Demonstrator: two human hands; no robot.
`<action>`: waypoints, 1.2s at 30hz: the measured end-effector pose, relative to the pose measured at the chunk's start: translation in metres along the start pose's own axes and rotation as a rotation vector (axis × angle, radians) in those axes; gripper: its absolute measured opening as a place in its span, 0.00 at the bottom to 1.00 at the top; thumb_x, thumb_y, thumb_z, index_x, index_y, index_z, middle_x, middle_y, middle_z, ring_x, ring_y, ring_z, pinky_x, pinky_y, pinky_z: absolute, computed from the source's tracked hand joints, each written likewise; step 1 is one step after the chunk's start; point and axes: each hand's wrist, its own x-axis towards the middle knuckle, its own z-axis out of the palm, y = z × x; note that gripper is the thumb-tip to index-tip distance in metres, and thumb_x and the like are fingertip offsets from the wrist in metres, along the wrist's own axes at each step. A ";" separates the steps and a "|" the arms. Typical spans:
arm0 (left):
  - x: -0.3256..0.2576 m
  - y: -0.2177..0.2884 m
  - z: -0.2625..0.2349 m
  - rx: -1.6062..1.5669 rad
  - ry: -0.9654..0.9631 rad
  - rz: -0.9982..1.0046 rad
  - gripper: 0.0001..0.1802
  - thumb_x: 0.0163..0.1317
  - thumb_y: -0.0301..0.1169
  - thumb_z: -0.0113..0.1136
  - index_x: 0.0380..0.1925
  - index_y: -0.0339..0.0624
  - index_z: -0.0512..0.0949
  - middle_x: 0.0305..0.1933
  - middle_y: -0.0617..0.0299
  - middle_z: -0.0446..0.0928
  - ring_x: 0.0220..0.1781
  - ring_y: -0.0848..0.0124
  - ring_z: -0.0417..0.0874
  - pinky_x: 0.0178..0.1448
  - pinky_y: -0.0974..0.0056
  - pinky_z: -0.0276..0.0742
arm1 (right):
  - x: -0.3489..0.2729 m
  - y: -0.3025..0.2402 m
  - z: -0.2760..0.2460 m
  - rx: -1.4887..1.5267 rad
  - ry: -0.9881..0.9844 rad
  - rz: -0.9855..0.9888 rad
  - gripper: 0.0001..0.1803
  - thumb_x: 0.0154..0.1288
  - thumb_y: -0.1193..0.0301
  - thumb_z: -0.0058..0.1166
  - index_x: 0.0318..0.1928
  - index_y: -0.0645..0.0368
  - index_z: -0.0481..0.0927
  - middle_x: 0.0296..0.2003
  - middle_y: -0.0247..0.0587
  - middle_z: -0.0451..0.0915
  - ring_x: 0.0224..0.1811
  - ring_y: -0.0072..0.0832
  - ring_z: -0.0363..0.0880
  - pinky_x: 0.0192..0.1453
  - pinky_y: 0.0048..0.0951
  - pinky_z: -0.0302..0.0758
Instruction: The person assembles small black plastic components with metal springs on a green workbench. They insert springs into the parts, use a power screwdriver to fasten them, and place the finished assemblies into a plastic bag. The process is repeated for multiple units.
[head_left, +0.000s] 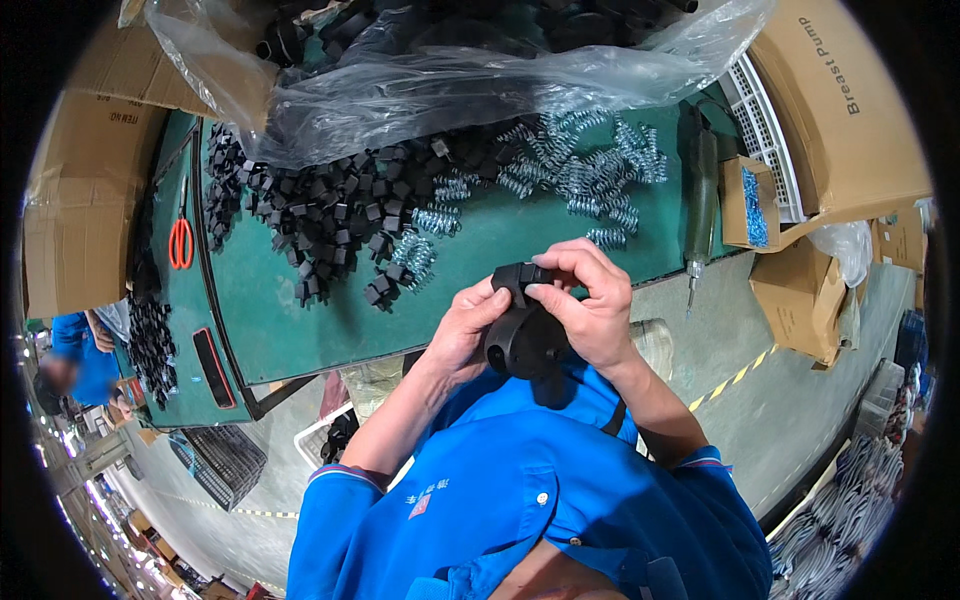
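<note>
Both hands hold a black plastic part [522, 342] with a rounded body, in front of the chest near the bench's front edge. My left hand [466, 328] is closed round its left side. The thumb and fingers of my right hand [598, 308] pinch the top right, where a small black block-like piece [516, 275] sits. Whether that piece is fixed to the body or loose I cannot tell. Beyond the hands, metal coil springs [590, 170] lie in a loose heap on the green bench [320, 335]. Left of them is a pile of small black plastic blocks [340, 205].
A clear plastic bag [420, 100] of black parts lies at the back. On the right are a power screwdriver [702, 200], a small box [737, 205] of blue screws and a cardboard carton [850, 110]. Orange-handled scissors [180, 243] lie left; a person [85, 345] is beyond.
</note>
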 end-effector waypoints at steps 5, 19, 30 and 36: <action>-0.002 0.015 0.002 0.182 0.005 0.003 0.29 0.64 0.36 0.64 0.62 0.35 0.72 0.56 0.57 0.79 0.54 0.68 0.81 0.60 0.63 0.77 | -0.007 -0.004 -0.002 0.099 -0.024 0.008 0.14 0.50 0.83 0.67 0.40 0.65 0.81 0.37 0.36 0.79 0.28 0.15 0.74 0.31 0.19 0.73; 0.035 0.019 0.017 1.956 0.270 0.752 0.26 0.52 0.35 0.69 0.52 0.39 0.79 0.40 0.58 0.78 0.46 0.57 0.76 0.53 0.52 0.67 | -0.005 0.060 0.007 -0.385 0.092 -0.063 0.16 0.49 0.84 0.57 0.40 0.59 0.83 0.39 0.43 0.81 0.36 0.38 0.83 0.38 0.34 0.79; 0.037 0.019 0.030 2.095 0.221 0.331 0.23 0.53 0.39 0.68 0.48 0.42 0.80 0.46 0.57 0.75 0.51 0.57 0.74 0.54 0.52 0.66 | -0.006 0.063 -0.003 -0.565 -0.036 -0.125 0.15 0.48 0.85 0.54 0.39 0.59 0.78 0.34 0.41 0.75 0.34 0.42 0.80 0.35 0.41 0.76; 0.044 0.017 0.045 2.432 0.107 0.332 0.20 0.52 0.38 0.68 0.42 0.38 0.79 0.45 0.56 0.72 0.50 0.59 0.75 0.52 0.50 0.67 | 0.008 0.045 -0.058 -0.708 -0.070 -0.266 0.14 0.52 0.76 0.63 0.42 0.57 0.81 0.35 0.41 0.77 0.33 0.37 0.80 0.35 0.35 0.77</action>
